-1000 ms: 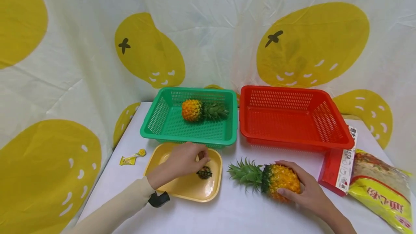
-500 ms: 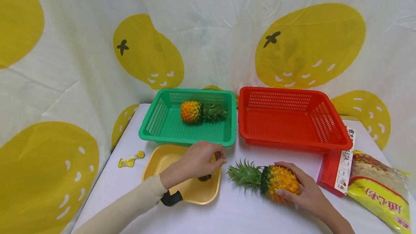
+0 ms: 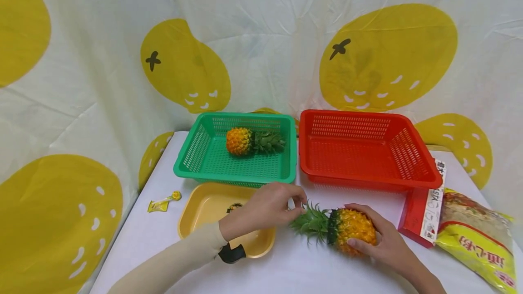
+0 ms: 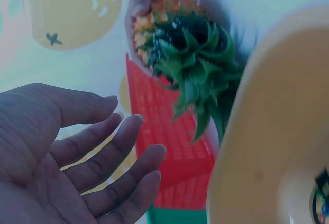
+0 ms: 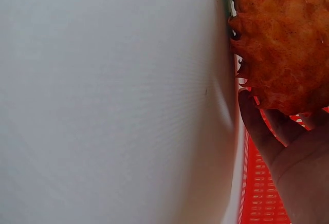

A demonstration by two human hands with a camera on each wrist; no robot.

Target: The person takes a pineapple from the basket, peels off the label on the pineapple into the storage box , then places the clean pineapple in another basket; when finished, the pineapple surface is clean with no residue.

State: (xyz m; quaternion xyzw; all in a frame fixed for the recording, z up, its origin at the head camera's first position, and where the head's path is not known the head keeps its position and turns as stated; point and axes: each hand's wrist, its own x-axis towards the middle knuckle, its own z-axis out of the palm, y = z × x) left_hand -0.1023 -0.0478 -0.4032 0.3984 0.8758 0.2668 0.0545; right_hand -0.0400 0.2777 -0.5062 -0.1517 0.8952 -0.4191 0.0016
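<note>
A pineapple (image 3: pixel 353 227) lies on its side on the white table, crown of green leaves (image 3: pixel 311 222) toward the left. My right hand (image 3: pixel 386 244) grips its orange body from the right, thumb in front and fingers behind. In the right wrist view the fingers (image 5: pixel 259 129) wrap the base of the fruit. My left hand (image 3: pixel 278 203) hovers over the right edge of the yellow tray (image 3: pixel 204 201), fingertips at the crown's leaf tips. The left wrist view has that hand's fingers (image 4: pixel 123 136) loosely bent and apart from the leaves, holding nothing.
Behind the tray, a green basket (image 3: pixel 196 173) holds another pineapple (image 3: pixel 239 142). A red basket (image 3: pixel 367 178) stands to its right. A red box (image 3: pixel 416 214) and a yellow food bag (image 3: pixel 476 239) lie at the right. At far left is a small yellow-wrapped lollipop (image 3: pixel 163 201).
My left hand has moved rightward from above the tray's middle to the tips of the pineapple's crown. The right hand and the pineapple stay in place.
</note>
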